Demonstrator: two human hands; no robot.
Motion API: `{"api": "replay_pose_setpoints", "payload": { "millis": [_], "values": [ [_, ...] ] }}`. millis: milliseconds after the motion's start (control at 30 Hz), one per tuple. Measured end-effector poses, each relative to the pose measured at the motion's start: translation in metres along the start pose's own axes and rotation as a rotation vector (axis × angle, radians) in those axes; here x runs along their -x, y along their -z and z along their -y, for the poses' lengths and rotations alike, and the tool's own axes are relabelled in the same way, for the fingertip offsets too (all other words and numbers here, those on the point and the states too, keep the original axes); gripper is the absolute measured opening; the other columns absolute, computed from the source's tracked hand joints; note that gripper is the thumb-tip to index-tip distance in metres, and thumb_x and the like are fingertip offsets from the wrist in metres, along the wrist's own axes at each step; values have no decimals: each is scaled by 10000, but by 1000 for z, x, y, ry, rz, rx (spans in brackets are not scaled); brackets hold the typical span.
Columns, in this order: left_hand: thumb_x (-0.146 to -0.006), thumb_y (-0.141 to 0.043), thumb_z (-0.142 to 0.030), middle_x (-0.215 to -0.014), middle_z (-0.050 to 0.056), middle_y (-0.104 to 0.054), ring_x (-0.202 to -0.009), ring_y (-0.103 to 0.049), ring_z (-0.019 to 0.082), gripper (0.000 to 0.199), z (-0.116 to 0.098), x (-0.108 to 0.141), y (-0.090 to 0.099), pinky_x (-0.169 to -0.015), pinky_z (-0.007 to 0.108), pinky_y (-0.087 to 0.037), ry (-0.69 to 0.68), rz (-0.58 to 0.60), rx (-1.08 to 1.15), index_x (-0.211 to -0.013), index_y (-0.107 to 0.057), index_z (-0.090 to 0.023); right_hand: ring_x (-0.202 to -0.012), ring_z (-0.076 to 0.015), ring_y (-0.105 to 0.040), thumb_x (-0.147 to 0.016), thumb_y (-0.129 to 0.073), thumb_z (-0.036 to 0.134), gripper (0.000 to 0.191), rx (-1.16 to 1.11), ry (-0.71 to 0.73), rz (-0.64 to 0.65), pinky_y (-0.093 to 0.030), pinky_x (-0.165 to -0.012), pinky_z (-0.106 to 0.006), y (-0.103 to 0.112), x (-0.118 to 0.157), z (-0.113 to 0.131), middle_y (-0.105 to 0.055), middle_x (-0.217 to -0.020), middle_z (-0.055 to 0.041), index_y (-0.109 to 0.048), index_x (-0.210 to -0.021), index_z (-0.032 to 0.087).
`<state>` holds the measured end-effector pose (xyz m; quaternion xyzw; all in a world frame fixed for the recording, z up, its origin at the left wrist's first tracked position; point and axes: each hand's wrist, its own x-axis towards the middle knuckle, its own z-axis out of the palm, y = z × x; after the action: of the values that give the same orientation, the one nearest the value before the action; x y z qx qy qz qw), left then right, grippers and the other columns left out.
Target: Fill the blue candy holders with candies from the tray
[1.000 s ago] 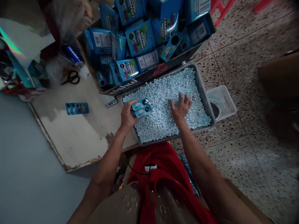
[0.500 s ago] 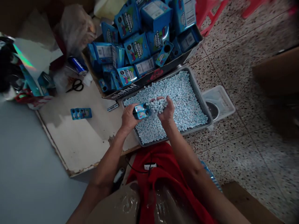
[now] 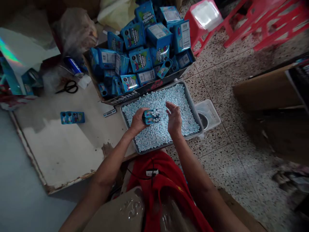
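Observation:
My left hand [image 3: 139, 122] is wrapped round two small blue candy boxes [image 3: 149, 120], held side by side over the tray. Pale blue and white candies show at their right ends. To the right, my right hand [image 3: 174, 120] hovers above the candies with its fingers apart and nothing in it. Below both hands lies a grey tray [image 3: 195, 108] filled with small pale blue and white candies [image 3: 159, 138]. Behind it stands a carton [image 3: 125, 96] heaped with blue candy boxes [image 3: 140, 60] printed "Caramelo Macizo".
On the worn white table [image 3: 58, 151] lie a few joined blue boxes [image 3: 72, 118], black scissors [image 3: 69, 87], a small flat device [image 3: 109, 112] and a blue can [image 3: 73, 66]. A clear plastic container [image 3: 210, 112] sits right of the tray. Red stools [image 3: 202, 19] and cardboard boxes [image 3: 267, 87] stand on the speckled floor.
My right hand has let go of its handful of candies and opened. Candies now lie at the mouths of the boxes in my left hand. The view has shifted, showing more stools.

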<state>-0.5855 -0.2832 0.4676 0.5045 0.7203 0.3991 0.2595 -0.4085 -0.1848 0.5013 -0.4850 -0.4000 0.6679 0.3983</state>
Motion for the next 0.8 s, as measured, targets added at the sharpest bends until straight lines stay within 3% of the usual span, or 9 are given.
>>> {"api": "replay_pose_setpoints", "payload": {
  "millis": [100, 167, 267, 400, 500, 600, 700, 800],
  "values": [
    [-676, -955, -349, -1266, 85, -748, -1104, -763, 278, 733, 12, 4, -7, -984, 458, -625, 33, -29, 145, -1302, -582, -274, -1233, -227, -671, -922, -479, 739, 555, 26, -197, -122, -479, -1125, -497, 28, -9, -27, -710, -1345, -66, -692, -1165, 287],
    [-678, -963, -461, -1273, 104, -744, -1101, -766, 273, 771, 18, 7, -12, -984, 455, -626, 33, -34, 223, -1306, -568, -253, -1195, -216, -675, -916, -527, 702, 519, 64, -206, -111, -495, -1090, -461, 39, -9, -41, -711, -1341, -62, -700, -1166, 281],
    [-688, -942, -558, -1261, 120, -742, -1091, -770, 272, 793, 22, 10, -19, -955, 453, -638, 33, -62, 298, -1302, -555, -240, -1195, -218, -640, -910, -598, 642, 465, 225, -100, -67, -469, -1114, -444, 47, -10, -53, -711, -1304, -61, -736, -1135, 259],
    [-663, -954, -580, -1338, 130, -724, -1153, -765, 286, 835, 25, 15, -17, -978, 465, -641, 58, 21, 361, -1320, -545, -264, -1101, -243, -610, -904, -640, 605, 416, 511, 93, -109, -453, -1119, -451, 51, -27, -63, -713, -1078, -71, -748, -1001, 215],
    [-645, -966, -599, -1374, 134, -713, -1196, -754, 305, 882, 31, 24, -2, -978, 485, -649, 141, -31, 371, -1331, -506, -289, -1118, -263, -601, -937, -621, 523, 343, 679, 211, -61, -435, -1138, -473, 40, -54, -70, -710, -1077, -97, -751, -983, 209],
    [-666, -954, -618, -1421, 150, -692, -1231, -745, 313, 895, 39, 36, 15, -968, 478, -658, 137, -9, 387, -1352, -473, -302, -1257, -292, -553, -959, -627, 467, 309, 826, 273, -32, -358, -1209, -518, 13, -75, -79, -697, -1255, -132, -758, -1099, 224],
    [-657, -951, -649, -1469, 162, -664, -1303, -712, 318, 917, 44, 46, 26, -1025, 476, -634, 146, -19, 440, -1356, -468, -305, -1388, -332, -461, -924, -707, 526, 396, 917, 280, -69, -291, -1243, -576, -17, -74, -89, -633, -1436, -126, -734, -1224, 269],
    [-565, -1005, -618, -1427, 154, -679, -1301, -706, 317, 965, 40, 49, 34, -1065, 440, -600, 221, 21, 427, -1315, -509, -266, -1345, -350, -503, -907, -711, 546, 423, 1014, 253, 1, -345, -1205, -568, -32, -59, -98, -664, -1358, -147, -730, -1191, 233]
  ]
}}
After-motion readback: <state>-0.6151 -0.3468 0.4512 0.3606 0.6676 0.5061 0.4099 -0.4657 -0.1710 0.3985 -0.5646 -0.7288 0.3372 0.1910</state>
